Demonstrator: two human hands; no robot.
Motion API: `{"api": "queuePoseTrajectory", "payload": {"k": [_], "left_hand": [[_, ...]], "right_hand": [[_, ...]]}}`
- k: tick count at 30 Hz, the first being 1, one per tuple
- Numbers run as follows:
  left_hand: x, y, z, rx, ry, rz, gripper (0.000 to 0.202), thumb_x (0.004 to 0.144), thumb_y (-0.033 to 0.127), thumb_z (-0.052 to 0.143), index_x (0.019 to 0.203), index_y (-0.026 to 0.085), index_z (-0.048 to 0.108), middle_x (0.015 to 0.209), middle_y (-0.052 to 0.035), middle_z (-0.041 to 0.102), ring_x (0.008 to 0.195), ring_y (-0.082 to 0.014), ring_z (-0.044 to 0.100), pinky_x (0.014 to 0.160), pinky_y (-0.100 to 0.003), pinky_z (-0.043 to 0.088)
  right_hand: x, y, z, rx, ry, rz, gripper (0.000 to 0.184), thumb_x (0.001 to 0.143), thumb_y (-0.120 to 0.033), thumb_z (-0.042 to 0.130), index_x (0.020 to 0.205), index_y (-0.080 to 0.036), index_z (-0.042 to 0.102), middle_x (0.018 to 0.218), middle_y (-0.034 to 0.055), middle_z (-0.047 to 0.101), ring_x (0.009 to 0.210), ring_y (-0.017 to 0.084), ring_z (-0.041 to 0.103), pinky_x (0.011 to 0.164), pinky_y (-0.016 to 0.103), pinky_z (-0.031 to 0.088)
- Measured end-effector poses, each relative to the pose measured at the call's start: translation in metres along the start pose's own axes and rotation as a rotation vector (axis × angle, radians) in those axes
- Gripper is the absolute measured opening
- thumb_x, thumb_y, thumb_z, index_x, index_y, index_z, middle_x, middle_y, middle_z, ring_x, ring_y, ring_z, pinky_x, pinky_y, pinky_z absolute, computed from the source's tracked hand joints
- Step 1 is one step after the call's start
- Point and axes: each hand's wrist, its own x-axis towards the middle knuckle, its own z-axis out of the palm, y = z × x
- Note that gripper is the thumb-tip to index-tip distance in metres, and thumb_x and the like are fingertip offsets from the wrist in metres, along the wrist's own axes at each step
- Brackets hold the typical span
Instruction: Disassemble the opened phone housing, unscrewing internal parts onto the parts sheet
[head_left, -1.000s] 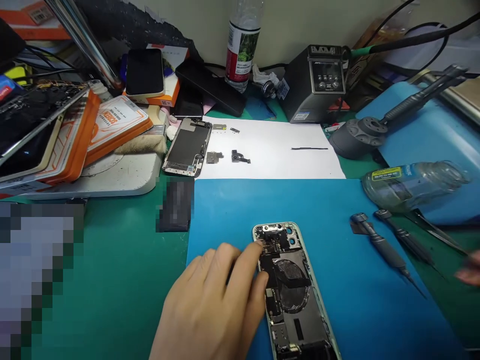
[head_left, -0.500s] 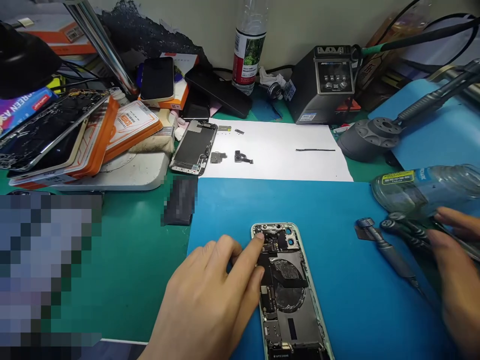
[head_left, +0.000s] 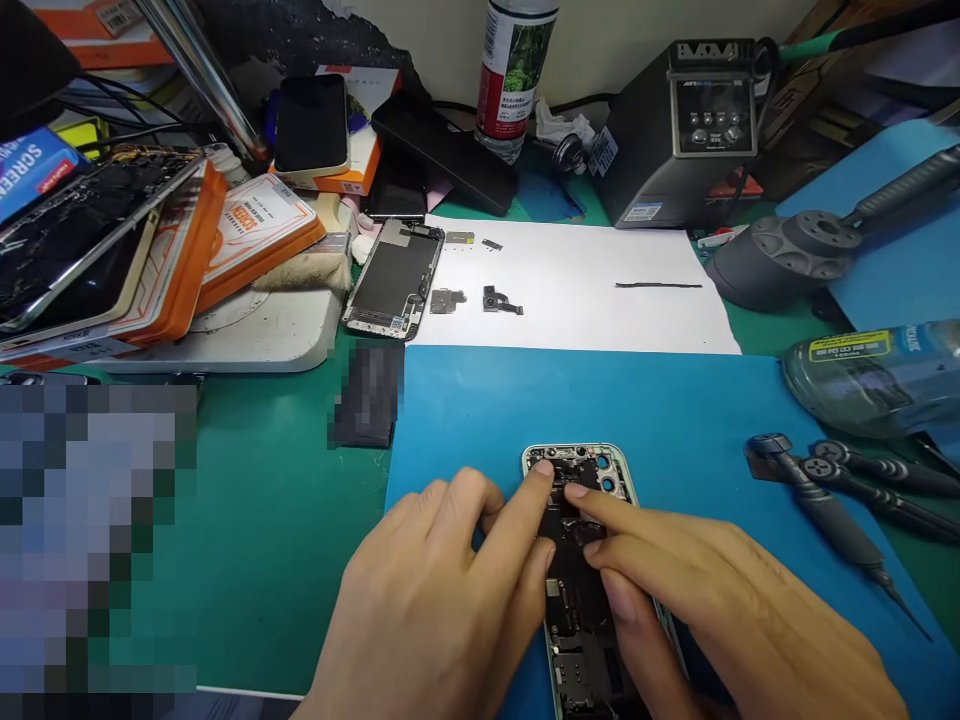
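An opened phone (head_left: pixel 574 670) lies on the blue mat, its circuit board and inner parts bare and its two camera holes at the top right. My left hand (head_left: pixel 435 590) grips its left side, with the index fingertip pressed inside near the top and the thumb at the edge. Over the phone's right side reaches my right hand (head_left: pixel 720 590), fingers stretched and apart. Its index fingertip touches the board just beside my left one. Another fingertip and the thumb rest lower down, over the middle. I see nothing held in this hand, and it hides much of the phone's right half.
Screwdrivers (head_left: pixel 832 510) lie at right near a tipped glass jar (head_left: pixel 855 375). On white paper (head_left: pixel 562 325) sit a camera module (head_left: pixel 501 300), small metal plates and a black strip (head_left: pixel 658 285). A phone screen (head_left: pixel 396 278) lies beside it. Boxes (head_left: pixel 262 235) are stacked left.
My right hand has come from beside the screwdrivers at right to the phone, its fingertips now on the inner parts. My left hand keeps its hold. The view has shifted slightly.
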Motion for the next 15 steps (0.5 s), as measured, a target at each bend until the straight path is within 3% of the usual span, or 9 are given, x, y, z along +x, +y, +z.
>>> {"api": "queuePoseTrajectory", "payload": {"k": [9,15], "left_hand": [[0.002,-0.002,-0.003,0.009,-0.032,0.019,0.032,0.114,0.027,0.056,0.143,0.025,0.067,0.093,0.0015,0.072,0.07,-0.0158,0.066,0.061,-0.035,0.045],[0.0,-0.003,-0.002,-0.027,-0.023,0.0,0.034,0.117,0.026,0.048,0.148,0.022,0.063,0.095,0.0005,0.073,0.074,-0.0166,0.069,0.067,-0.035,0.05]], "right_hand": [[0.005,-0.012,0.011,0.043,0.075,0.084,0.029,0.104,-0.004,0.062,0.127,-0.017,0.072,0.126,0.0076,0.081,0.119,0.017,0.073,0.103,0.03,0.054],[-0.006,-0.002,0.008,-0.097,-0.039,-0.087,0.034,0.102,-0.008,0.064,0.135,-0.011,0.072,0.151,0.0127,0.071,0.13,0.026,0.068,0.106,0.04,0.052]]}}
